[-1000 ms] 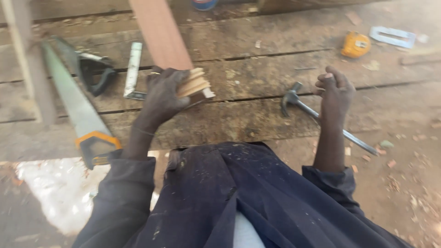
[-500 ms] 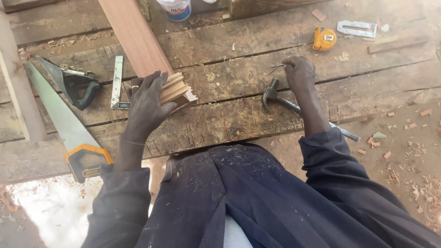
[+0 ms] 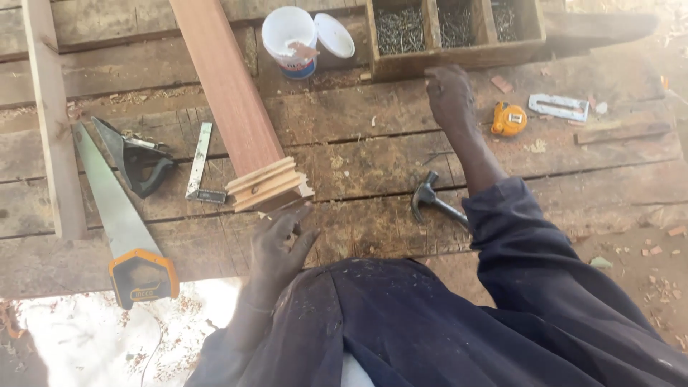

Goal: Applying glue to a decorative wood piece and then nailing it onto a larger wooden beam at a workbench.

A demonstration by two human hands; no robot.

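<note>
My left hand (image 3: 279, 240) rests with fingers apart just below the near end of a long reddish wooden board (image 3: 229, 86), whose stepped, moulded end (image 3: 269, 185) lies on the plank workbench (image 3: 373, 165). It holds nothing. My right hand (image 3: 448, 93) is stretched far forward, close to the front wall of a wooden compartment box (image 3: 459, 54) filled with nails. The fingers look curled; what they hold, if anything, is hidden. A claw hammer (image 3: 433, 201) lies on the bench beside my right forearm.
A handsaw (image 3: 118, 215) with an orange and black handle lies at the left, next to a black tool (image 3: 136, 161) and a metal try square (image 3: 199, 161). A white tub (image 3: 290, 39) with its lid, a yellow tape measure (image 3: 509, 118) and a wooden strip (image 3: 50, 115) are also here.
My left hand has come off the board's end and now sits below it. My right hand has left the hammer area and reached forward to the nail box.
</note>
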